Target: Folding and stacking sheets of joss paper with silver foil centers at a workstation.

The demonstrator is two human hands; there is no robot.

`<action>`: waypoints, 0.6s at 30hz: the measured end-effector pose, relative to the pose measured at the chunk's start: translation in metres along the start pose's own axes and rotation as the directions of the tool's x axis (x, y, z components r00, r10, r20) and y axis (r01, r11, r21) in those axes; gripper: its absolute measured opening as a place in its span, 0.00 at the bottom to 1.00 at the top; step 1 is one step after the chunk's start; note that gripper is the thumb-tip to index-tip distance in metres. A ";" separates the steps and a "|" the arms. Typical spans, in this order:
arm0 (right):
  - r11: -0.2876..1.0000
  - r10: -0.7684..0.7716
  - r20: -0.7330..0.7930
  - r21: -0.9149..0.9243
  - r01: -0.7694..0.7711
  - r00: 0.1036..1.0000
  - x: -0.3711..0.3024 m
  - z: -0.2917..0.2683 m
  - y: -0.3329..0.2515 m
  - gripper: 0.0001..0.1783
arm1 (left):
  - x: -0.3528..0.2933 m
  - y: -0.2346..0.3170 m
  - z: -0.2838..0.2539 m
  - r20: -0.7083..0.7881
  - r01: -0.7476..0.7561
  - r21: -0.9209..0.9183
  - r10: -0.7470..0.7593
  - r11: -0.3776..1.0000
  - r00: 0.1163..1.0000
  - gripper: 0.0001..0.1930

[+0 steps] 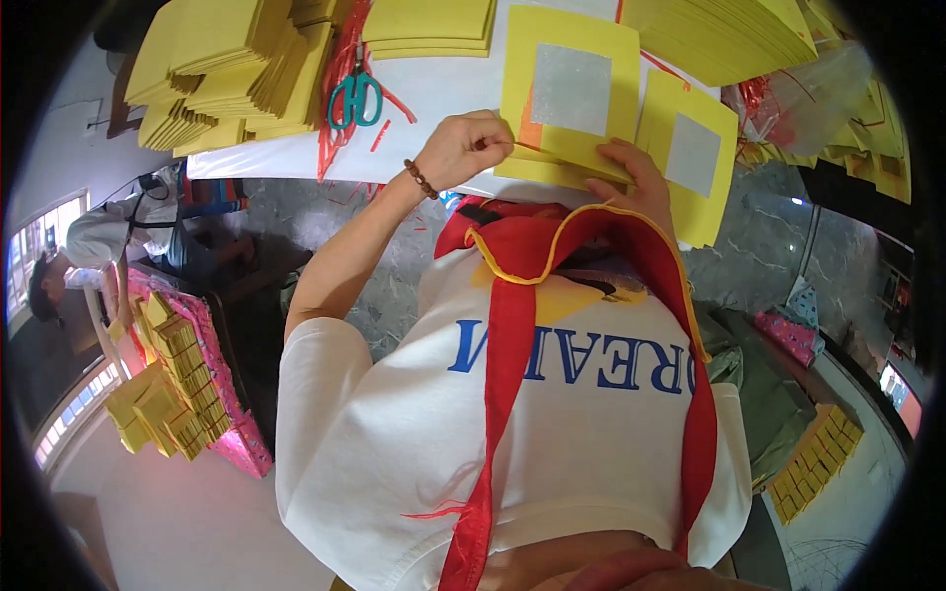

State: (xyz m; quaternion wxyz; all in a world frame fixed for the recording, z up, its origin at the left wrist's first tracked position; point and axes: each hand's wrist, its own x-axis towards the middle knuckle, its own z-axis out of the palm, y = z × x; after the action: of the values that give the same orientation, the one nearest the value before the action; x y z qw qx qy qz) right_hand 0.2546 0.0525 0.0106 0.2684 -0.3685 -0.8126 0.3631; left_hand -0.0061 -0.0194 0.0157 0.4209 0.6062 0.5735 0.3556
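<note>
A stack of yellow joss paper (517, 79) with a silver square on its top sheet lies on the white table before me. My left hand (468, 150) is at its left near corner, fingers pinched together; what they hold is too small to make out. My right hand (639, 182) grips the stack's near edge, fingers above and thumb below. An orange-red patch shows beside the silver square. To the right lies another yellow sheet (705, 118) with a silver square. Teal-handled scissors (356, 101) rest on red plastic strips (333, 138) left of my left hand.
Piles of yellow paper (227, 49) stand at the far left, with more (724, 34) at the far right beside a clear plastic bag (813, 94). At left, a person (123, 231) bends by a pink-covered table (241, 443) bearing yellow bundles. More bundles (816, 463) lie at lower right.
</note>
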 end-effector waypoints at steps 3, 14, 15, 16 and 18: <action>0.999 0.024 0.009 0.028 -0.024 1.000 0.003 0.001 -0.004 0.22 | -0.007 -0.010 -0.008 -0.004 -0.033 0.070 0.033 0.997 0.999 0.05; 0.910 0.255 0.043 0.328 -0.255 0.966 0.001 0.003 -0.003 0.23 | 0.004 -0.002 -0.006 0.109 0.125 -0.172 -0.107 0.977 0.988 0.05; 0.909 0.254 0.044 0.331 -0.254 0.966 0.002 0.003 -0.003 0.23 | 0.005 -0.003 -0.006 0.108 0.127 -0.170 -0.110 0.977 0.988 0.05; 0.915 0.264 0.049 0.304 -0.266 0.963 0.002 0.002 -0.003 0.24 | 0.005 -0.004 -0.007 0.126 0.126 -0.164 -0.106 0.978 0.986 0.05; 0.920 0.272 0.056 0.277 -0.277 0.961 0.003 0.002 -0.001 0.24 | 0.005 -0.007 -0.007 0.141 0.126 -0.159 -0.103 0.979 0.985 0.05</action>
State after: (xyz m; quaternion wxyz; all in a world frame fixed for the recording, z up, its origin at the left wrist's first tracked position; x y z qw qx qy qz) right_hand 0.2505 0.0536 0.0108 0.2579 -0.4335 -0.6951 0.5123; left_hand -0.0149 -0.0135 0.0123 0.5270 0.5568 0.5466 0.3367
